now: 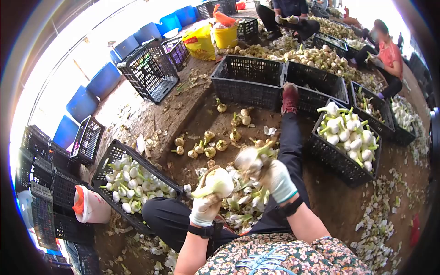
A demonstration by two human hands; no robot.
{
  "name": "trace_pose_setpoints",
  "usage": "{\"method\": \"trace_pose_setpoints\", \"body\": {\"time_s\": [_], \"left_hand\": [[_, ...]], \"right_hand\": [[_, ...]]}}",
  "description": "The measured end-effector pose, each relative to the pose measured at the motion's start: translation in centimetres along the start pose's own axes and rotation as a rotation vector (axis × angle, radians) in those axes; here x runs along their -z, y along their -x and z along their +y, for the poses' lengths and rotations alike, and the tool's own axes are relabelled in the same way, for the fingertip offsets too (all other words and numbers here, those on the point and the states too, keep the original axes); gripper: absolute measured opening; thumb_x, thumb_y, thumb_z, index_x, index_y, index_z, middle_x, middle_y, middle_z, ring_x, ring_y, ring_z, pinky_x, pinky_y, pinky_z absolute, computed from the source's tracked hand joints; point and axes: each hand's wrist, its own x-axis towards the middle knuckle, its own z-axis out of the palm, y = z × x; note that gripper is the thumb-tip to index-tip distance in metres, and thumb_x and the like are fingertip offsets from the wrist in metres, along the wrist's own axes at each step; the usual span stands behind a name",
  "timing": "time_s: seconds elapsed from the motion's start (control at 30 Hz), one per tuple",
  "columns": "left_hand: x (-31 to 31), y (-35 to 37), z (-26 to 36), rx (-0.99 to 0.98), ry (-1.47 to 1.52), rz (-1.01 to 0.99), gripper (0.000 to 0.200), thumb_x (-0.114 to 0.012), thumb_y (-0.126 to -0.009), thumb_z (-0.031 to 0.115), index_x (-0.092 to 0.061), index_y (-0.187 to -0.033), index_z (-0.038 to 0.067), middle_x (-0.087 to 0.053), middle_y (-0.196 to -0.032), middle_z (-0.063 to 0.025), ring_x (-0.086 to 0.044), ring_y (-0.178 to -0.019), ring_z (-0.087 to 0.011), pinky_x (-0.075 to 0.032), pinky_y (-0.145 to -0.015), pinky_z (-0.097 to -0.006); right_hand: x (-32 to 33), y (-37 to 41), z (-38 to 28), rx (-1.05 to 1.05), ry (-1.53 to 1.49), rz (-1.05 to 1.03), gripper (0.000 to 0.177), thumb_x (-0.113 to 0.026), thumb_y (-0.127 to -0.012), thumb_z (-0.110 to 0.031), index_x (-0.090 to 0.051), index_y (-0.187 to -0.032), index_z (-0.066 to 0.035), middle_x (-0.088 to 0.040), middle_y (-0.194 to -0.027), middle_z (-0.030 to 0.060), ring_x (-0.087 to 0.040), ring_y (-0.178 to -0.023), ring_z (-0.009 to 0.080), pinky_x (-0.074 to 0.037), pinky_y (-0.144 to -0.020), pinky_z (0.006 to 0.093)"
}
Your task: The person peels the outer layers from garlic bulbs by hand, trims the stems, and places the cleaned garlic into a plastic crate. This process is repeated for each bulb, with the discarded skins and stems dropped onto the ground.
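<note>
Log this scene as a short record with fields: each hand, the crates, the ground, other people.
left hand: gloved, shut on a white bulb with a green stalk
right hand: gloved, shut on a second bulb
left crate: black, holds white bulbs
right crate: black, heaped with white bulbs
ground: loose bulbs ahead of the hands, trimmings between the legs
others: seated person at right, another person farther back, both beside a long bulb pile

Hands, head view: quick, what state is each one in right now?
Left hand: gloved, closed around a white bulb.
Right hand: gloved, closed on a second bulb, which is motion-blurred.
</note>
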Motion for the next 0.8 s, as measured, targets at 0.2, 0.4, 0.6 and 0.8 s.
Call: {"method": "trace_pose_setpoints", "body": {"time_s": [0.2,0.4,0.6,0.8], "left_hand": [[-0.4,0.3,1.5,-0.028,-0.465,0.112,0.090,-0.085,-0.066,0.000,-0.037,-0.142,0.001,-0.049,-0.134,-0.0097,-0.055,-0.117,-0.0206,-0.050,-0.098,-0.0338],[0.4,-0.6,0.4,-0.124,-1.034,0.092,0.081,-0.085,-0.063,0.002,-0.044,-0.133,0.004,-0.053,-0.124,-0.0089,-0.055,-0.113,-0.0189,-0.046,-0.099,-0.0319],[-0.2,-0.5,0.4,-0.080,-1.191,0.037,0.077,-0.084,-0.067,0.003,-0.044,-0.133,0.002,-0.056,-0.119,-0.0095,-0.058,-0.109,-0.0190,-0.049,-0.095,-0.0313],[1.0,-1.4,-1.4,-0.234,-0.692,0.282,0.065,-0.078,-0.077,-0.002,-0.044,-0.133,0.002,-0.055,-0.125,-0.0100,-0.058,-0.111,-0.0191,-0.050,-0.096,-0.0318]], "right_hand": [[-0.3,0.5,-0.1,0.598,2.092,0.019,0.046,-0.070,-0.083,-0.016,-0.058,-0.124,0.002,-0.060,-0.124,0.0210,-0.057,-0.115,0.0357,-0.046,-0.099,0.0373],[-9.2,2.7,1.1,0.562,1.938,-0.470,0.027,-0.066,-0.076,-0.010,-0.068,-0.101,0.000,-0.066,-0.093,0.0182,-0.065,-0.087,0.0372,-0.052,-0.078,0.0424],[-9.4,1.9,1.9,0.518,2.301,-0.521,0.027,-0.064,-0.071,-0.016,-0.065,-0.093,0.000,-0.065,-0.090,0.0197,-0.066,-0.083,0.0362,-0.052,-0.074,0.0425],[-6.9,0.2,2.8,0.411,1.889,-0.113,0.026,-0.066,-0.074,-0.013,-0.066,-0.096,0.000,-0.066,-0.092,0.0194,-0.065,-0.088,0.0349,-0.051,-0.078,0.0406]]}}
